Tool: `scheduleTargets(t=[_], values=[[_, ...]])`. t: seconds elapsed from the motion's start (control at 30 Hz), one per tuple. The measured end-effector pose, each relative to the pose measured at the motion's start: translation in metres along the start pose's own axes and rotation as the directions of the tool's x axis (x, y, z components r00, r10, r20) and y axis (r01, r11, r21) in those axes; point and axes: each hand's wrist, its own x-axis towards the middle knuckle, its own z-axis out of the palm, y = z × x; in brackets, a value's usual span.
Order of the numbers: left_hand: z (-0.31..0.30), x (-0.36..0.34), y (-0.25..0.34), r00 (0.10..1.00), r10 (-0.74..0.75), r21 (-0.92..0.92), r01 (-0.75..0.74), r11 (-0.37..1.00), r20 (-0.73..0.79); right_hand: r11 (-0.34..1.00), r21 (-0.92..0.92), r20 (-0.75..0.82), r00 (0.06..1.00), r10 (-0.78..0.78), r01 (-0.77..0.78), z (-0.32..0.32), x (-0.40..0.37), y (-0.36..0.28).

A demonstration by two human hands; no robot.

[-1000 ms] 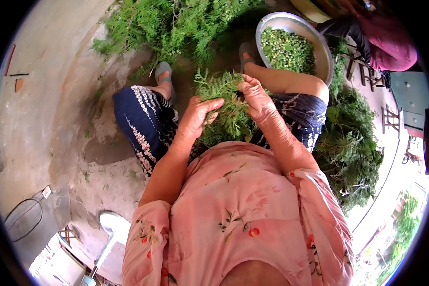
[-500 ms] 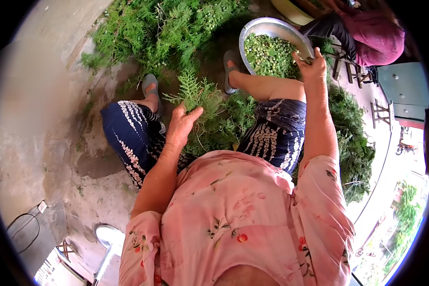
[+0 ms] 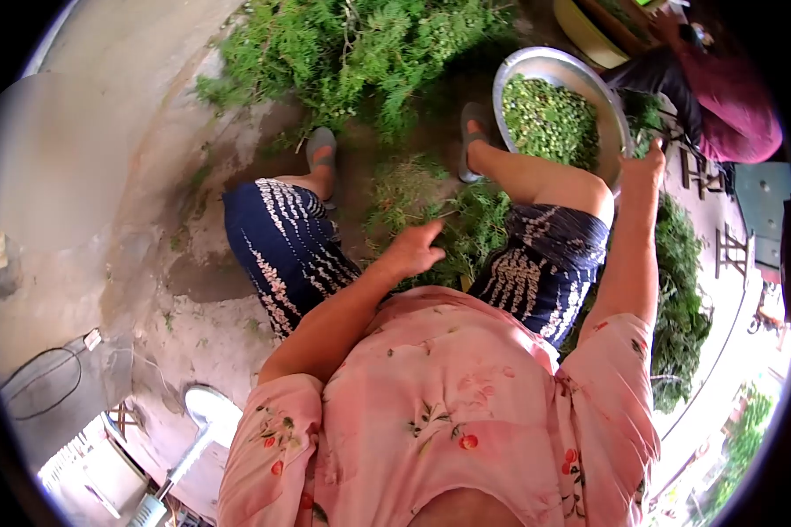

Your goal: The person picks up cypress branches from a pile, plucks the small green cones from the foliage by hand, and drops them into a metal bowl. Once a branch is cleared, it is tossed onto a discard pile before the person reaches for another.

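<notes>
My left hand (image 3: 416, 250) is over the green sprigs (image 3: 475, 230) between my knees, thumb and forefinger apart, with no sprig visible in it. Beside the right edge of a metal basin (image 3: 625, 132) is my right hand (image 3: 644, 169). Its thumb is near the rim and apart from the raised fingers, and nothing shows in its grasp. Small round green pieces (image 3: 549, 121) fill much of the basin, which stands beyond my right knee. A large heap of leafy green branches (image 3: 351, 57) lies ahead of my feet.
A person in a dark pink top (image 3: 736, 119) sits at the upper right, near a yellowish basin (image 3: 584, 33). More cut branches (image 3: 677, 303) lie to my right. A small wooden stool (image 3: 731, 252) stands farther right, and a white fan-like object (image 3: 211, 413) is at the lower left.
My left hand has let go of the leafy sprig and moved right, toward my body. My right hand has shifted to the basin's outer side. The whole view has shifted too.
</notes>
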Motion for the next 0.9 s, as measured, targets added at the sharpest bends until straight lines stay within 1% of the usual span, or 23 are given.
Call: scheduleTargets(t=[0.03,0.07,0.1,0.13,0.17,0.2,0.23,0.27,0.3,0.33,0.4,0.47,0.53,0.6,0.63,0.67,0.7,0.73,0.77,0.8,0.83,0.87,0.9], values=[[0.006,0.000,-0.001,0.998,0.067,-0.016,-0.067,0.998,0.017,0.907,-0.413,0.019,0.997,-0.081,0.082,-0.006,-0.078,-0.081],[0.011,0.001,-0.002,0.990,0.137,-0.032,-0.136,0.990,0.034,0.472,-0.782,0.186,0.875,-0.447,0.407,-0.011,-0.075,-0.074],[0.020,0.006,-0.013,0.984,0.162,0.116,-0.170,0.979,0.079,0.484,-0.788,0.179,0.894,-0.412,0.381,-0.010,-0.087,-0.084],[0.017,0.010,-0.008,0.986,0.154,0.119,-0.161,0.980,0.070,0.494,-0.794,0.174,0.911,-0.374,0.354,-0.007,-0.099,-0.093],[0.012,0.013,-0.003,0.983,0.112,0.171,-0.137,0.976,0.148,0.457,-0.788,0.232,0.886,-0.401,0.413,-0.004,-0.097,-0.092],[0.006,0.016,0.000,0.973,0.064,0.224,-0.114,0.968,0.221,0.485,-0.739,0.259,0.862,-0.436,0.467,0.003,-0.110,-0.097],[0.000,0.023,0.000,0.965,-0.017,0.244,-0.049,0.969,0.262,0.984,-0.003,0.119,0.977,-0.176,0.178,0.018,-0.105,-0.092],[-0.010,0.031,0.000,0.967,-0.030,0.245,-0.033,0.969,0.252,0.624,0.731,0.250,0.960,0.128,-0.274,0.033,-0.101,-0.087],[-0.021,0.040,-0.002,0.965,-0.127,0.231,0.073,0.970,0.230,0.623,0.727,0.266,0.955,0.132,-0.289,0.043,-0.108,-0.088],[-0.033,0.049,-0.006,0.951,-0.225,0.213,0.180,0.960,0.212,0.652,0.695,0.337,0.938,0.076,-0.303,0.050,-0.125,-0.091],[-0.056,0.069,-0.039,0.964,-0.261,0.158,0.251,0.955,0.046,0.683,0.656,0.419,0.908,0.026,-0.322,0.060,-0.145,-0.093],[-0.081,0.091,-0.088,0.933,-0.327,0.159,0.350,0.923,-0.151,0.700,0.553,0.604,0.796,0.037,-0.452,0.069,-0.155,-0.093],[-0.112,0.102,-0.128,0.843,-0.449,0.077,0.490,0.869,-0.296,0.730,0.503,0.590,0.801,0.100,-0.462,0.075,-0.178,-0.117],[-0.154,0.101,-0.122,0.784,-0.533,0.161,0.599,0.784,-0.318,0.702,0.509,0.632,0.770,0.088,-0.498,0.078,-0.182,-0.119],[-0.164,0.104,-0.142,0.778,-0.544,0.155,0.608,0.779,-0.314,0.693,0.502,0.638,0.762,0.106,-0.517,0.081,-0.186,-0.123],[-0.171,0.110,-0.165,0.740,-0.520,0.134,0.621,0.773,-0.427,0.685,0.495,0.643,0.756,0.124,-0.534,0.084,-0.189,-0.129],[-0.176,0.115,-0.183,0.691,-0.489,0.112,0.630,0.768,-0.533,0.713,0.488,0.625,0.772,0.117,-0.503,0.087,-0.195,-0.136],[-0.185,0.119,-0.189,0.689,-0.498,0.106,0.635,0.765,-0.527,0.739,0.481,0.606,0.788,0.109,-0.472,0.090,-0.205,-0.141],[-0.195,0.122,-0.189,0.592,-0.581,-0.053,0.674,0.737,-0.558,0.902,0.420,0.562,0.810,-0.170,-0.103,0.095,-0.219,-0.140],[-0.203,0.126,-0.194,0.491,-0.661,-0.210,0.689,0.693,-0.568,0.905,0.412,0.564,0.809,-0.164,-0.103,0.096,-0.218,-0.140],[-0.208,0.134,-0.217,0.492,-0.666,-0.215,0.690,0.691,-0.560,0.851,0.427,0.637,0.770,-0.044,-0.305,0.099,-0.216,-0.143],[-0.212,0.143,-0.249,0.465,-0.693,-0.322,0.648,0.690,-0.550,0.761,0.418,0.710,0.701,0.068,-0.497,0.102,-0.214,-0.147],[-0.213,0.151,-0.281,0.438,-0.721,-0.424,0.598,0.680,-0.537,0.781,0.397,0.671,0.733,0.111,-0.482,0.107,-0.219,-0.152]])
